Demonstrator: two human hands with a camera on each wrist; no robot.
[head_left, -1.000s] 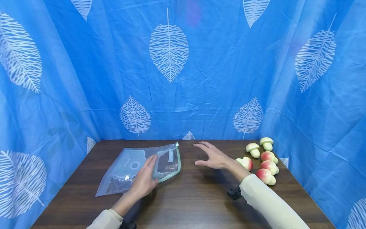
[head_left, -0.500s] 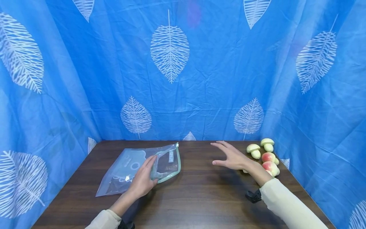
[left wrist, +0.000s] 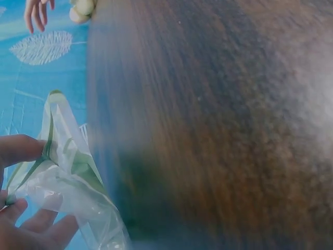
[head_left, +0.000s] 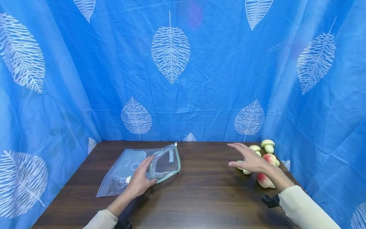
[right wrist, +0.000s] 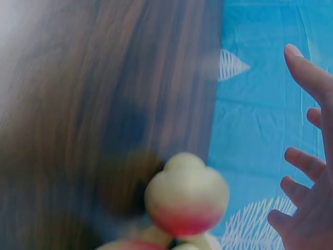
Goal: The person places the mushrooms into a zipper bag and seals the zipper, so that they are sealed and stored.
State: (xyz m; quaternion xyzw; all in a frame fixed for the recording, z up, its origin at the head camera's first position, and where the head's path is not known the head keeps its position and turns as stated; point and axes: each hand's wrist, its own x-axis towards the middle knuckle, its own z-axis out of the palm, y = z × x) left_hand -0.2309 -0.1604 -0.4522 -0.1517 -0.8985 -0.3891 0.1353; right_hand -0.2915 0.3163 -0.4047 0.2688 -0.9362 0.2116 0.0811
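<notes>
My left hand [head_left: 139,183] pinches the mouth of a clear zip bag [head_left: 114,183] with a pale green edge and a printed design. The bag lies flat on the table at left, its mouth held partly apart and facing right. In the left wrist view, thumb and fingers [left wrist: 21,150] grip the bag's edge [left wrist: 73,182]. My right hand [head_left: 252,161] hovers at the right with fingers spread, holding nothing. Below and behind it lie several toy mushrooms, some pale [head_left: 268,143], some red-capped [head_left: 263,180]; hand and forearm partly hide them. One red-and-cream mushroom [right wrist: 187,200] shows large in the right wrist view.
The dark wooden table [head_left: 197,197] ends at a blue curtain [head_left: 211,79] with white leaf prints, which hangs behind and on both sides. The mushrooms cluster near the table's right edge.
My right hand has moved right, from mid-table to over the mushrooms, fingers still spread. The left hand has stayed at the bag, whose mouth gapes slightly wider.
</notes>
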